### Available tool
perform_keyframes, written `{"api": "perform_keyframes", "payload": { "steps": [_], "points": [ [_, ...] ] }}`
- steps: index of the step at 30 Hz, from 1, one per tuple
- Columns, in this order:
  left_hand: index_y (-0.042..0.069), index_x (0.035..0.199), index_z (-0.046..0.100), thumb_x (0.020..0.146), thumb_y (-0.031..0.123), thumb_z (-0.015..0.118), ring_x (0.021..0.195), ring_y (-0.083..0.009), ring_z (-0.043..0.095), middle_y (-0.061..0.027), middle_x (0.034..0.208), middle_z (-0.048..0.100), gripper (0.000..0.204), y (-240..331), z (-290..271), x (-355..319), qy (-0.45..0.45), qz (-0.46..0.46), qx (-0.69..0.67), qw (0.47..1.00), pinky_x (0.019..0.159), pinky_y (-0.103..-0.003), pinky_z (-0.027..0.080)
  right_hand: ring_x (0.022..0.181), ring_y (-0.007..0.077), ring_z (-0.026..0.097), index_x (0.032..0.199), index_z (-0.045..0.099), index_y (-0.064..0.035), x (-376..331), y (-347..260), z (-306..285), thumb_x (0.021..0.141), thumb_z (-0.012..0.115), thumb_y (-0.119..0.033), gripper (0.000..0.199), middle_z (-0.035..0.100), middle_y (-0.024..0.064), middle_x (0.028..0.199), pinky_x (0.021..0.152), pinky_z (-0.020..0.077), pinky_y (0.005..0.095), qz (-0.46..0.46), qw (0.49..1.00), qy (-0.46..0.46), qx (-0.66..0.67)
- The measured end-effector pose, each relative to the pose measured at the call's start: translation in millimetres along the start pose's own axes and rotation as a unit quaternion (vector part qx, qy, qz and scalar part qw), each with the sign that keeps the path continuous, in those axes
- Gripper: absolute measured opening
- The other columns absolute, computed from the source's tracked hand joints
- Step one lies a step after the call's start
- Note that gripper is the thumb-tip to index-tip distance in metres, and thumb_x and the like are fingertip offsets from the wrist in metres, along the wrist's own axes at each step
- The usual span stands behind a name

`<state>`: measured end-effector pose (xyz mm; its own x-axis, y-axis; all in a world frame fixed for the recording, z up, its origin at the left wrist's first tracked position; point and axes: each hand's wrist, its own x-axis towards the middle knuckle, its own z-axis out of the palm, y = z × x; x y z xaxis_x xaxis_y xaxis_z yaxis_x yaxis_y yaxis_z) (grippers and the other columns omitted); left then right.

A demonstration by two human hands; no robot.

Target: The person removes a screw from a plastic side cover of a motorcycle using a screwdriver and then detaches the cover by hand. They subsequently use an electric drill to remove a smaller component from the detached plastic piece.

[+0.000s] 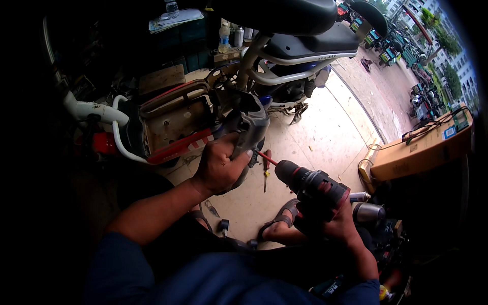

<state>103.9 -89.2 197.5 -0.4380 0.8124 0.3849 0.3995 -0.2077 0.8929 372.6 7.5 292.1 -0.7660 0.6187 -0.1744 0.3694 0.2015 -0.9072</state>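
In the middle, my left hand is closed around a worn grey curved cover at the rear of an electric scooter, its thumb pressed near the lower edge. My right hand grips a dark cordless drill, which points up and left. A long red bit runs from its chuck to the cover's lower edge, close to my left thumb; the exact contact point is too small to make out. Above the cover is the scooter's black seat. A screwdriver lies on the floor below the bit.
At left stands a scooter's white frame tube with a red-edged footboard. A cardboard box with a cable on top is at right, near a metal cup. Bottles stand behind. My sandalled foot is below the drill.
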Motion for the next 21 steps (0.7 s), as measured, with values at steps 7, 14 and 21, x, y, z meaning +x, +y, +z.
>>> {"api": "perform_keyframes", "payload": {
  "steps": [7,14,21],
  "points": [
    [-0.004,0.096,0.071,0.089,0.006,0.068,0.079,-0.0343,0.072,-0.0195,0.089,0.071,0.013,0,1,-3,-0.008,-0.001,0.014,1.0,0.071,-0.039,0.053,0.089,0.0125,0.069,0.112,0.07,-0.0022,0,0,1,0.08,0.082,0.0,0.035,0.073,0.0057,0.097,0.08,0.057,0.0303,-0.025,0.999,0.0,-0.028],
    [-0.005,0.09,0.071,0.089,0.006,0.069,0.079,-0.0329,0.072,-0.0198,0.09,0.072,0.011,-7,3,-3,-0.006,-0.015,-0.008,1.0,0.07,-0.039,0.053,0.084,0.0127,0.069,0.11,0.07,-0.0022,1,4,3,0.08,0.082,-0.003,0.033,0.073,0.0055,0.094,0.076,0.0568,0.0302,-0.068,0.995,0.01,-0.071],
    [-0.006,0.089,0.07,0.089,0.005,0.069,0.08,-0.032,0.072,-0.0202,0.092,0.072,0.012,-10,5,-4,0.018,0.003,-0.001,1.0,0.07,-0.038,0.052,0.084,0.0118,0.068,0.111,0.07,-0.0022,2,9,2,0.079,0.079,-0.001,0.034,0.073,0.0049,0.094,0.077,0.0567,0.0299,-0.054,0.997,0.001,-0.059]
  ]
}}
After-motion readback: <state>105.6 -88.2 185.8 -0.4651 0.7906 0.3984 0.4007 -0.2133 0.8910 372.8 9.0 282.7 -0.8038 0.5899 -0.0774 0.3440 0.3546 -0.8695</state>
